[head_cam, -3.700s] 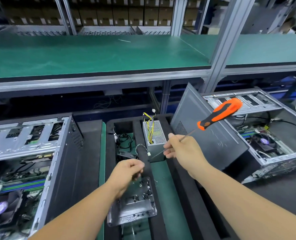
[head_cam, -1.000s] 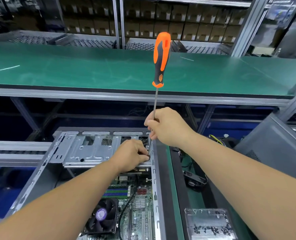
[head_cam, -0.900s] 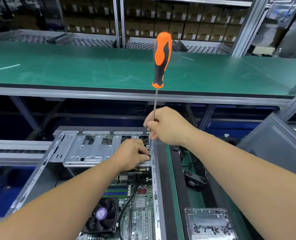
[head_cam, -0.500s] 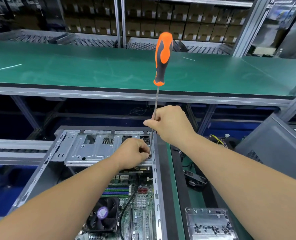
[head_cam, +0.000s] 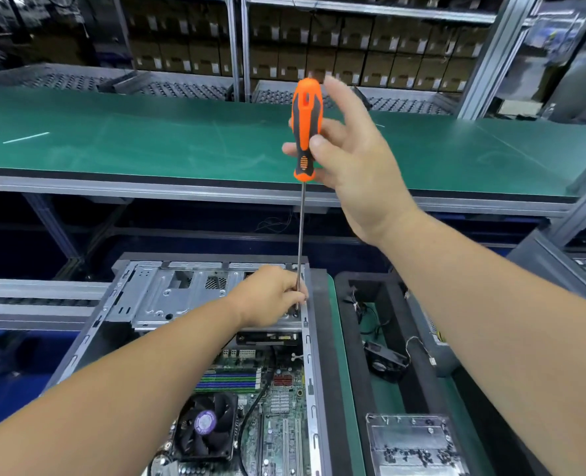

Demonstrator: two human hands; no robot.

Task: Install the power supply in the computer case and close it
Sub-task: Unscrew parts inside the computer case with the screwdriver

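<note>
Right hand (head_cam: 357, 159) risen to screwdriver's (head_cam: 306, 128) rubbery handle — left hand (head_cam: 271, 298) steadying shaft

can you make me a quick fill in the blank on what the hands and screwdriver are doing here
1. The right hand holds the screwdriver by its ____ and black handle.
2. The left hand pinches the screwdriver's ____ near the tip.
3. The tip meets the open computer case at its ____ rear corner.
4. The screw tray lies to the ____ of the case.

Missing words: orange; shaft; right; right
</note>
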